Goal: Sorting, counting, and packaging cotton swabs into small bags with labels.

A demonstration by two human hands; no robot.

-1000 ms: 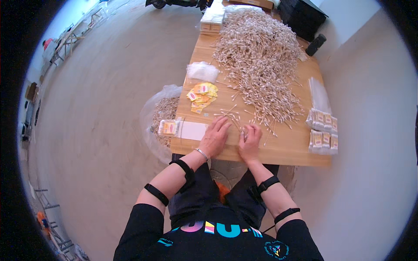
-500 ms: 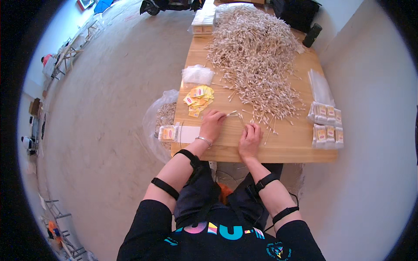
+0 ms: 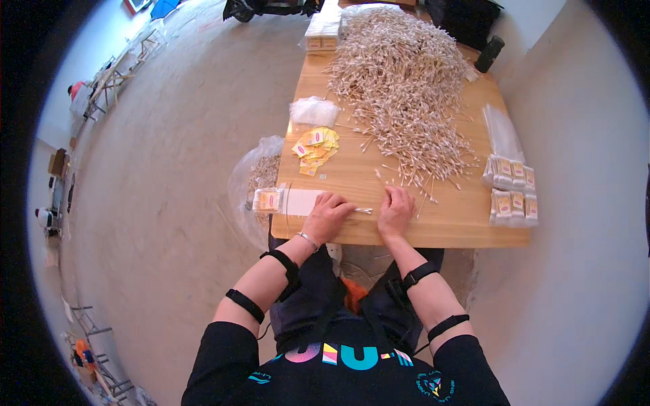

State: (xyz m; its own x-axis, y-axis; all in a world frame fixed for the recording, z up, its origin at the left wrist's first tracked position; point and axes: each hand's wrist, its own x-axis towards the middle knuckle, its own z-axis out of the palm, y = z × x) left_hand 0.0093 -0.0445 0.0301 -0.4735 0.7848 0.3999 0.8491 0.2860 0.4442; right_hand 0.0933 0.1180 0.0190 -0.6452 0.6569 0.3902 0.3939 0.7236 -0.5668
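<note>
Several cotton swabs (image 3: 363,210) stick out to the right from my left hand (image 3: 329,216), which is closed on them low over the table. A white card or strip (image 3: 301,202) lies beside that hand. At the strip's left end, by the table edge, sits a small pack of swabs (image 3: 268,200) with a yellow label. My right hand (image 3: 396,211) is closed close by, with a swab (image 3: 380,176) poking out past its fingertips. Beyond it spreads a large heap of loose swabs (image 3: 406,88).
Yellow label cards (image 3: 315,150) and clear small bags (image 3: 314,111) lie at the left. Filled packs (image 3: 511,193) and flat plastic sleeves (image 3: 503,132) line the right edge, near the wall. A dark cylinder (image 3: 489,54) stands far right. A bag of swabs (image 3: 261,172) is below the left edge.
My left hand has come nearer to me, and the swabs in it now lie closer together, pointing right. My right hand has moved slightly right. The view has shifted a little.
</note>
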